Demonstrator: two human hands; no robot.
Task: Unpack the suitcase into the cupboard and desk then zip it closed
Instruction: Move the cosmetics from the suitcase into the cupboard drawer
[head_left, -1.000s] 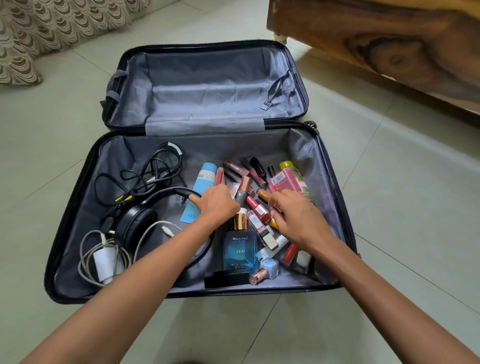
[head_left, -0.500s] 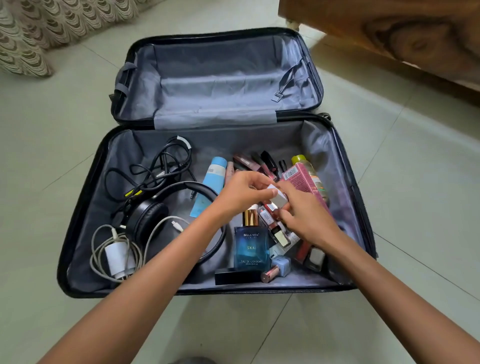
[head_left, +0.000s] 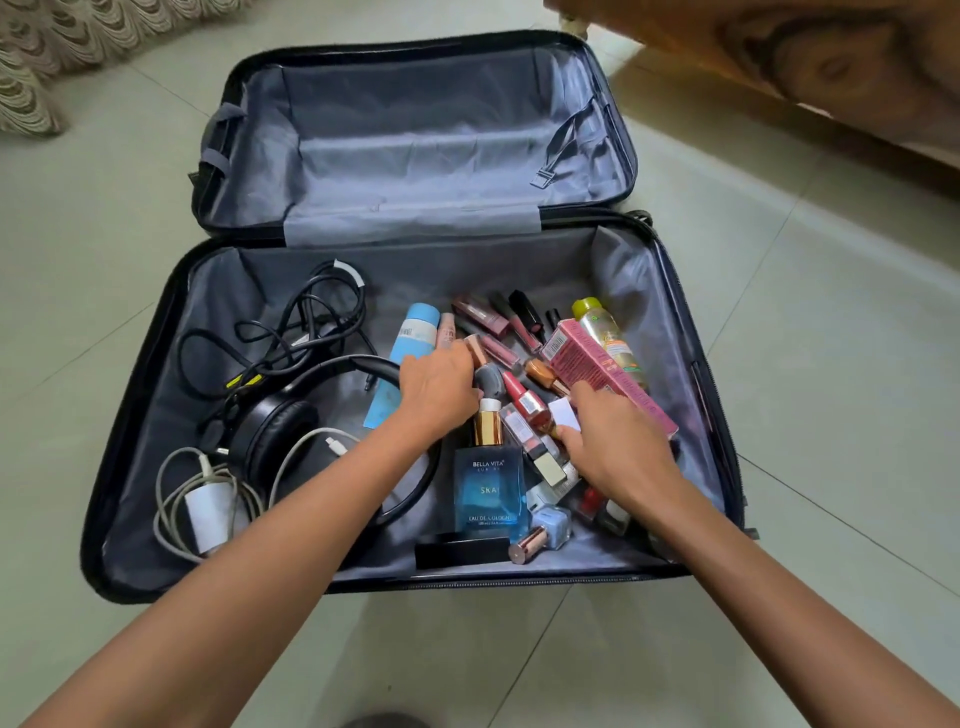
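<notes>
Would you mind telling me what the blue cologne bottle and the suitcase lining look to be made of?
The cologne bottle: likely glass, glossy translucent blue, shiny gold metallic collar. The suitcase lining: thin grey fabric, probably synthetic, slight sheen, creased.

Quick tally of what was there: one open suitcase (head_left: 136, 415), one pair of black headphones (head_left: 280, 431), one white charger (head_left: 208, 512), one blue cologne bottle (head_left: 488, 488), one light-blue tube (head_left: 410, 338), one pink box (head_left: 597, 369), one yellow bottle (head_left: 602, 332), one black flat case (head_left: 461, 552), one small white box (head_left: 563, 415) and one grey round-topped thing (head_left: 488, 379). Nail polishes (head_left: 527, 402): at least four. Lip glosses (head_left: 519, 328): about five. The black cables (head_left: 306, 332) were too tangled to count.
</notes>
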